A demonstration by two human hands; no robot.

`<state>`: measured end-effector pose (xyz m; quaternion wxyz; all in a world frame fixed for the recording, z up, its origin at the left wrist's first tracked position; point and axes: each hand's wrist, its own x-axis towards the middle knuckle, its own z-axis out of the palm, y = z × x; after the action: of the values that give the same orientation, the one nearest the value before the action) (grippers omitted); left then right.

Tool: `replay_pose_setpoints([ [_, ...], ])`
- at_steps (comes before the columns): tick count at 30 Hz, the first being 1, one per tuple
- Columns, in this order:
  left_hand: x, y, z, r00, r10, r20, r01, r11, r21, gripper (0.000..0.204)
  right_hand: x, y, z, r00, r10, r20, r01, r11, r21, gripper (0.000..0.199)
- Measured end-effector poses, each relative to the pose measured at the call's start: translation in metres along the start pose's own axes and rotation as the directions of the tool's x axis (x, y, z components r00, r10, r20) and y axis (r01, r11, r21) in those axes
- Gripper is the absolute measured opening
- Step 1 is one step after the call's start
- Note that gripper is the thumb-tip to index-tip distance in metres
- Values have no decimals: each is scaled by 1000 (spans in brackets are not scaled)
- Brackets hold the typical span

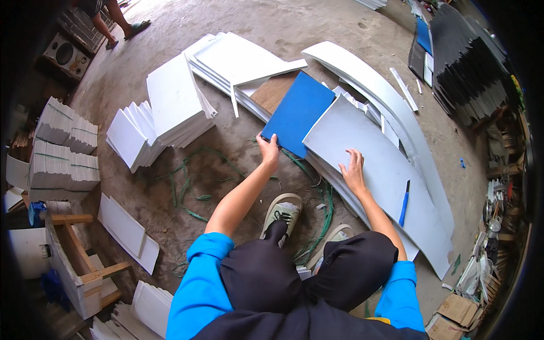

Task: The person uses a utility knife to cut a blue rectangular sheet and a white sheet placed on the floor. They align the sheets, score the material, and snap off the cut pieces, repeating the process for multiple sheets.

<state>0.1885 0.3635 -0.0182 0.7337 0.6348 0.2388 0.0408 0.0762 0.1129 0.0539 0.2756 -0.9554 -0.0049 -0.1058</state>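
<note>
My left hand [269, 148] grips the near corner of a flat blue rectangular panel [303, 110], thumb on top. The panel rests partly over a brown board [276, 90] and the edge of a white sheet stack. My right hand [353, 170] hovers over or lightly touches a large pale grey-white sheet [377, 156], its fingers apart and slightly curled, with nothing in them. Farther down that sheet lies a blue-handled utility knife [404, 205]. Whether the panel's right edge touches the large sheet is hard to tell.
Stacks of white panels [175, 102] stand ahead to the left, and bundled white sheets [62, 170] at far left. A curved white strip [391, 102] borders the work on the right. Green strapping [187, 187] lies by my shoes. Another person's legs [116, 22] show at top left.
</note>
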Motion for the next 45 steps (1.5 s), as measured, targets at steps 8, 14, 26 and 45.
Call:
replay_pose_setpoints([
  [8, -18, 129, -45, 905, 383, 182, -371, 923, -101, 37, 14, -2, -25, 988, 24, -154, -21, 1000, 21, 52],
  [14, -17, 179, -34, 630, 323, 706, -435, 900, -24, 46, 42, -10, -95, 878, 67, -473, 80, 956, 284, 48],
  [26, -17, 67, 80, 540, 341, 769, -790, 520, 324, 45, -85, 94, -122, 666, 676, -315, -331, 647, 687, 57],
  [45, -56, 68, 73, 589, -194, 785, -681, 404, 611, 55, -145, 110, -146, 493, 839, -229, -411, 457, 789, 52],
])
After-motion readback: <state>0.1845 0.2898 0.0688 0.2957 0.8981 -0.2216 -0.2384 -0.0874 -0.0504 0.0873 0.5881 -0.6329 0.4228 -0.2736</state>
